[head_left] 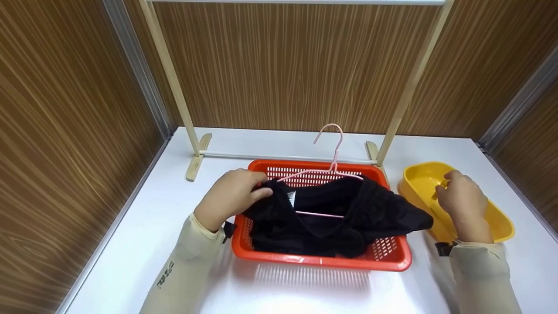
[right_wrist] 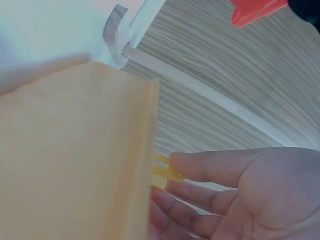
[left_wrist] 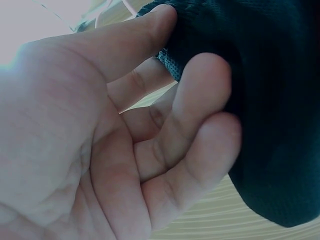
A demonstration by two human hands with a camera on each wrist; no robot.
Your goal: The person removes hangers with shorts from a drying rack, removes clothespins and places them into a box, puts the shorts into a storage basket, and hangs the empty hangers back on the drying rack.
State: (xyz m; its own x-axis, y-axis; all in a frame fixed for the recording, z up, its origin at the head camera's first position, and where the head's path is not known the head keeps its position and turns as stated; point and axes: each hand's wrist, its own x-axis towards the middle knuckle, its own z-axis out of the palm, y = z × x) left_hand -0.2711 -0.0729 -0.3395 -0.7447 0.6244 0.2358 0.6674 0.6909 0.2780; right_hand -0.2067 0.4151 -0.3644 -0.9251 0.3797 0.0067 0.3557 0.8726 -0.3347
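A black garment (head_left: 383, 209) lies over the red basket (head_left: 322, 261), with a pink hanger (head_left: 333, 165) in its neck and the hook standing up. My left hand (head_left: 231, 194) pinches the garment's left shoulder between thumb and fingers, beside the hanger's arm; the left wrist view shows the dark cloth (left_wrist: 280, 125) at the fingertips. Over the yellow tray (head_left: 420, 174), my right hand (head_left: 462, 205) pinches a small yellow clothespin (right_wrist: 165, 174). In the right wrist view the tray's wall (right_wrist: 100, 150) partly hides the clothespin and fingers.
Behind the basket stands a wooden rack, with its left post (head_left: 172, 78), right post (head_left: 412, 87) and a white top bar (head_left: 296, 2). A low white rod (head_left: 283, 156) joins its feet. Wood-grain panels (head_left: 279, 69) enclose the white table (head_left: 130, 266).
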